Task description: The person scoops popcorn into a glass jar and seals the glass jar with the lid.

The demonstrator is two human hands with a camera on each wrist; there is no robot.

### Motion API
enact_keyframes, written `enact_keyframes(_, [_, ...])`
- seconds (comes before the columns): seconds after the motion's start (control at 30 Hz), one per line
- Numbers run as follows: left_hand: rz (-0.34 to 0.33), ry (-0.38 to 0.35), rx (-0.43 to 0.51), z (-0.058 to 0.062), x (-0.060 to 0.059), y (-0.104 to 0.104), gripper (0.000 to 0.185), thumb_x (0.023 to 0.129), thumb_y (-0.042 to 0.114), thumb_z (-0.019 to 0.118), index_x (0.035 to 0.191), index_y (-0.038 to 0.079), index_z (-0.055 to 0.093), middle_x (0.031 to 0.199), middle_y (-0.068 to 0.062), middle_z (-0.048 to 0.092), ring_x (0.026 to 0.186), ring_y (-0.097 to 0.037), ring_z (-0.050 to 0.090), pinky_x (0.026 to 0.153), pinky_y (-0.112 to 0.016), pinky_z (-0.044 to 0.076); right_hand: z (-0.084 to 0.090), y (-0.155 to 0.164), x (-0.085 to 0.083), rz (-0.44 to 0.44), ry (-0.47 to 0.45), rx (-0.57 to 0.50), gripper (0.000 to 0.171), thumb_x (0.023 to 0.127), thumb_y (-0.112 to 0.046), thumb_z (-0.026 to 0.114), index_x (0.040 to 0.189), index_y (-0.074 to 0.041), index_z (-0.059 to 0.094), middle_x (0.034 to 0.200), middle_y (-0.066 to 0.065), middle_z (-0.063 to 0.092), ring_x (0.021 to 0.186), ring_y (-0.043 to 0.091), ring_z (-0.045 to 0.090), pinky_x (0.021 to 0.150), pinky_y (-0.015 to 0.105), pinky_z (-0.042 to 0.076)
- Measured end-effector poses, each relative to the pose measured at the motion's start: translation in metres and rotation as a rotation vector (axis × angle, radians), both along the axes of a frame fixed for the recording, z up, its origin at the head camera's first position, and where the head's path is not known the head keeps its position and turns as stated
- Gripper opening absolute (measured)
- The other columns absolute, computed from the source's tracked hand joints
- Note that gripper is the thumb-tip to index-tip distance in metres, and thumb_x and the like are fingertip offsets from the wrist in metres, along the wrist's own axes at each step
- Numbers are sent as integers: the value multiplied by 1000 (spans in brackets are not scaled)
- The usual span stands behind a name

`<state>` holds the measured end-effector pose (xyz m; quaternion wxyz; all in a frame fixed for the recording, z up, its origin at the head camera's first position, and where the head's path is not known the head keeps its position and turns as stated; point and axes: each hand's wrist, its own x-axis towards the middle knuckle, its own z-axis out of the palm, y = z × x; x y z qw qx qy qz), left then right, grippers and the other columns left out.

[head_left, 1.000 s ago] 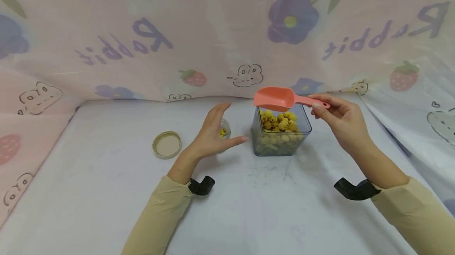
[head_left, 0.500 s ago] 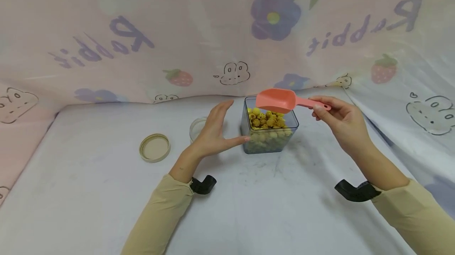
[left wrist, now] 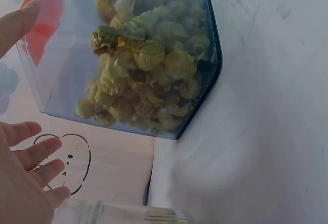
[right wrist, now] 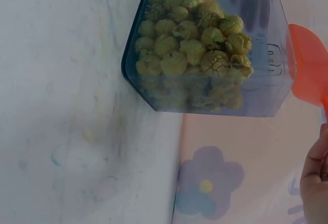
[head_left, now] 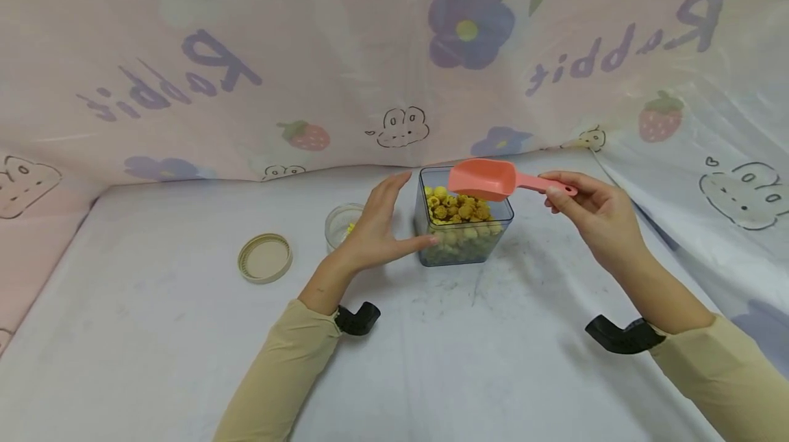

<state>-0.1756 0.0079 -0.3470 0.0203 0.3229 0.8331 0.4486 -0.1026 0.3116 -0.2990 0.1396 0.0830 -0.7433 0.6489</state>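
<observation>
By its handle, my right hand [head_left: 594,212] pinches a coral-pink scoop [head_left: 487,179] level over the clear square container [head_left: 459,250]. Popcorn [head_left: 455,209] fills roughly the lower half of that container. My left hand [head_left: 379,233] is at the container's left side, thumb and fingers spread apart and holding nothing. In the left wrist view the thumb [left wrist: 20,24] overlaps the container's wall; I cannot tell whether it touches. Behind the left hand stands a round clear jar [head_left: 339,223], partly hidden, with a little yellow popcorn inside.
A round cream lid [head_left: 265,258] lies on the white table [head_left: 185,332], left of the jar. Just behind the container hangs a pink printed cloth [head_left: 345,72], which also rises at both sides.
The view has turned to the right, so container, jar and lid appear further left. The scoop has sunk slightly and stays over the container. The left hand is nearer the container, still spread.
</observation>
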Motion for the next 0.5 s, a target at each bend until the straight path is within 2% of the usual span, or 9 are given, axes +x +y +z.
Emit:
enact_keyframes(0.23, [-1, -51, 3, 1, -3, 6, 111, 72, 39, 83, 155, 20, 11, 158, -4, 15, 146, -20, 13, 116, -49, 26, 1, 2, 0, -36, -15, 68, 19, 91, -4, 63, 109, -5, 70, 80, -5, 65, 70, 4, 61, 66, 12, 50])
enact_keyframes(0.5, [-3, -108, 71, 0, -7, 13, 113, 71, 34, 85, 154, 17, 11, 157, -9, 19, 145, -24, 22, 115, -51, 27, 4, 7, 1, -64, -28, 183, 22, 92, -3, 62, 109, -12, 70, 78, -9, 66, 69, 3, 58, 61, 11, 47])
